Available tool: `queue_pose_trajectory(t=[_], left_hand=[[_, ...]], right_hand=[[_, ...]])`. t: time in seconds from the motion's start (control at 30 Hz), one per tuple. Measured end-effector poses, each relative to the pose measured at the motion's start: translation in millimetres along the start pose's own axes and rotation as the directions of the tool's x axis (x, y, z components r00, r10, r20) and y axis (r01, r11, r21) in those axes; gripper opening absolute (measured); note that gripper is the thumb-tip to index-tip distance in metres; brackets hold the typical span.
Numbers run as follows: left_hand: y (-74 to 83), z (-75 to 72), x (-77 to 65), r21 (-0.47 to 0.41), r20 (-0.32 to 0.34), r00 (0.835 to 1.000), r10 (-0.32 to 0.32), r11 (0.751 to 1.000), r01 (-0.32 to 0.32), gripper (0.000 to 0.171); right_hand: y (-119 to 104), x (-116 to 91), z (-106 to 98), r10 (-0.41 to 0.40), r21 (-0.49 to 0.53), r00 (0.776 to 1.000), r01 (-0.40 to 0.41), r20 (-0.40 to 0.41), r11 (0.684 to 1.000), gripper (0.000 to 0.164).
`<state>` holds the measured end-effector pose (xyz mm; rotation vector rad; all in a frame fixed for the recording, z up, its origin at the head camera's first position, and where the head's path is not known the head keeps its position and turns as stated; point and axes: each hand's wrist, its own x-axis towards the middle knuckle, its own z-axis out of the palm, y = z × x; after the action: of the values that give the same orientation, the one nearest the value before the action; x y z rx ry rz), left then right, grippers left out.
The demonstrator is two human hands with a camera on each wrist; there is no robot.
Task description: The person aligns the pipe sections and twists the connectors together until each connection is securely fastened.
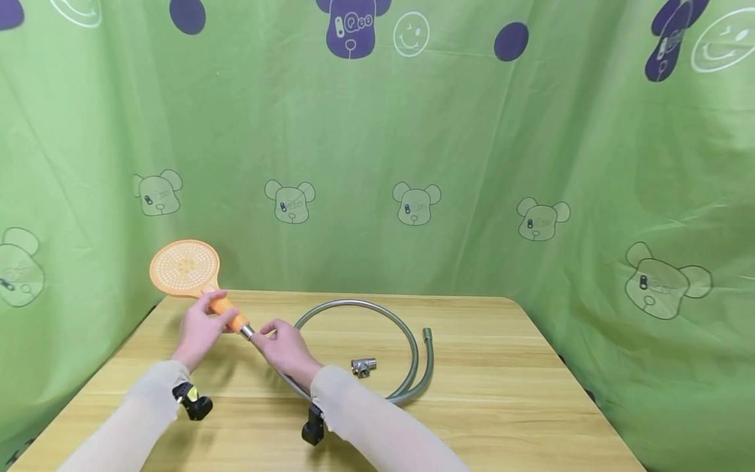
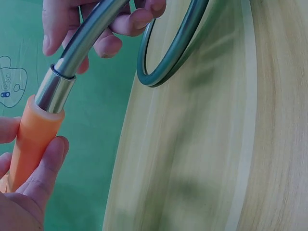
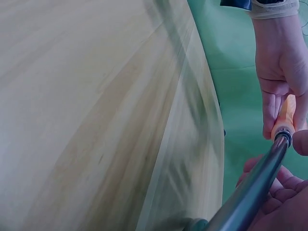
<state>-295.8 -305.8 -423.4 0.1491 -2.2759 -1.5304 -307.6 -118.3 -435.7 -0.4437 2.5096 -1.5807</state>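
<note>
An orange shower head with a pale perforated face is held up over the table's far left part. My left hand grips its orange handle between thumb and fingers. A silver metal connector on the end of a grey shower hose meets the handle's end. How far it is threaded on is hidden. My right hand holds the hose just behind the connector, its fingers curled beneath it in the left wrist view. From there the hose loops over the table.
A small chrome tee fitting lies inside the hose loop. The free hose end points toward the back of the wooden table. Green printed curtains hang behind and at both sides.
</note>
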Motion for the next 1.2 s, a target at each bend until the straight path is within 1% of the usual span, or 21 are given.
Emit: queue_pose_trajectory(t=[0.07,0.23,0.43,0.6,0.8,0.9,1.03,1.2], left_hand=[[-2.0,0.8,0.6,-0.005,0.003,1.0,-0.001,1.0,0.001,0.061],[-3.3,3.4,0.7,-0.004,-0.006,1.0,-0.01,1.0,0.01,0.059],[-5.8,4.4,0.6,-0.02,-0.024,0.999,-0.038,0.999,0.037,0.058],[-9.1,5.0,1.0,-0.02,-0.006,0.999,-0.053,0.998,0.053,0.059],[-12.1,7.8,0.1,-0.001,0.024,0.997,-0.077,0.997,0.077,0.058],[-14.5,9.1,0.2,0.002,0.032,0.996,-0.087,0.996,0.087,0.058],[-17.7,9.7,0.5,0.004,0.028,0.994,-0.102,0.995,0.102,0.058],[-18.7,10.8,-1.1,0.029,0.028,0.991,-0.131,0.991,0.13,0.057]], right_hand=[[3,0,-1,0.004,-0.006,1.0,-0.004,-0.007,1.0,0.023],[7,0,-6,-0.021,-0.015,1.0,0.021,-0.017,1.0,0.022],[14,0,-17,-0.027,-0.05,1.0,0.027,-0.008,0.998,0.024],[17,-2,-29,-0.052,-0.106,0.998,0.049,-0.026,0.993,0.025],[24,-4,-44,-0.059,-0.096,0.998,0.059,-0.005,0.994,0.023],[28,-4,-52,-0.083,-0.14,0.997,0.081,-0.008,0.987,0.023],[34,-1,-63,-0.118,-0.207,0.993,0.111,-0.024,0.972,0.027],[41,1,-74,-0.139,-0.245,0.99,0.126,-0.036,0.961,0.028]])
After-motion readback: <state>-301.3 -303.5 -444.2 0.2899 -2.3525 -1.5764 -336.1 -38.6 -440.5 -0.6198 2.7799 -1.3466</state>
